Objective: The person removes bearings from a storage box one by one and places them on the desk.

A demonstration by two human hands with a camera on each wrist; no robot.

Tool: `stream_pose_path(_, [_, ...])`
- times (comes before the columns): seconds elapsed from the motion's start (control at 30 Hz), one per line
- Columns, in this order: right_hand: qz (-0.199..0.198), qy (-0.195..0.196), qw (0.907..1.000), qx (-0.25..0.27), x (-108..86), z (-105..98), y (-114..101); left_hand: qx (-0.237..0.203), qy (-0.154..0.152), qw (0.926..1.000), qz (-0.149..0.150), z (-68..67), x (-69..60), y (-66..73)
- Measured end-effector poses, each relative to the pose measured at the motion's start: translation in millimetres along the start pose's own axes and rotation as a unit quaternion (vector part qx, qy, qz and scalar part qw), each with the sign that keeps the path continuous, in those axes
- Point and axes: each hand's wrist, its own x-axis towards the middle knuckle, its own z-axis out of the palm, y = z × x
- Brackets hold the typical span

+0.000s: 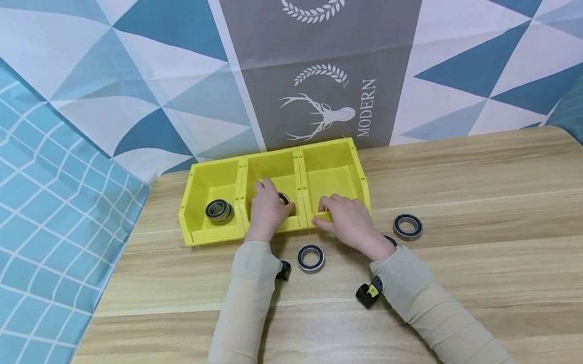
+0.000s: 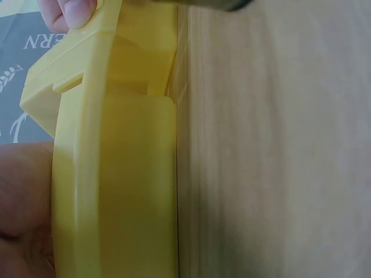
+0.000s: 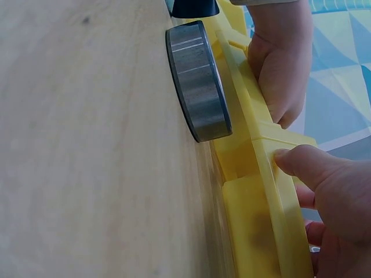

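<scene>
My left hand (image 1: 266, 209) reaches into the middle yellow bin (image 1: 273, 163). A black-sealed ball bearing (image 1: 284, 198) shows between its thumb and fingers, partly covered by the hand. At the right yellow bin (image 1: 332, 182), my right hand (image 1: 350, 223) grips the front edge. In the right wrist view the thumb (image 3: 301, 162) lies on the bin's front lip, with the fingers behind it. Another bearing (image 1: 310, 258) lies flat on the table between the wrists. It stands out large, edge-on, beside the bins in the right wrist view.
The left yellow bin (image 1: 202, 182) holds stacked bearings (image 1: 219, 211). To the right of my right hand lies a bearing (image 1: 407, 226), and one more (image 1: 390, 241) is mostly hidden behind the right wrist. The wooden table (image 1: 501, 239) meets a patterned cloth backdrop behind the bins.
</scene>
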Motion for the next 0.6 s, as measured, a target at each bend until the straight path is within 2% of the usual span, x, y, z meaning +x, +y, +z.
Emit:
stream_pose_path(0.33, [-0.001, 0.000, 1.0000, -0.007, 0.9, 1.8, 0.3, -0.012, -0.009, 0.9999, 0.005, -2.1, -1.2, -0.6])
stream_pose_path(0.6, [0.004, -0.003, 1.0000, -0.004, 0.5, 1.1, -0.9, -0.015, -0.043, 0.9989, 0.010, -7.1, -1.8, -1.9])
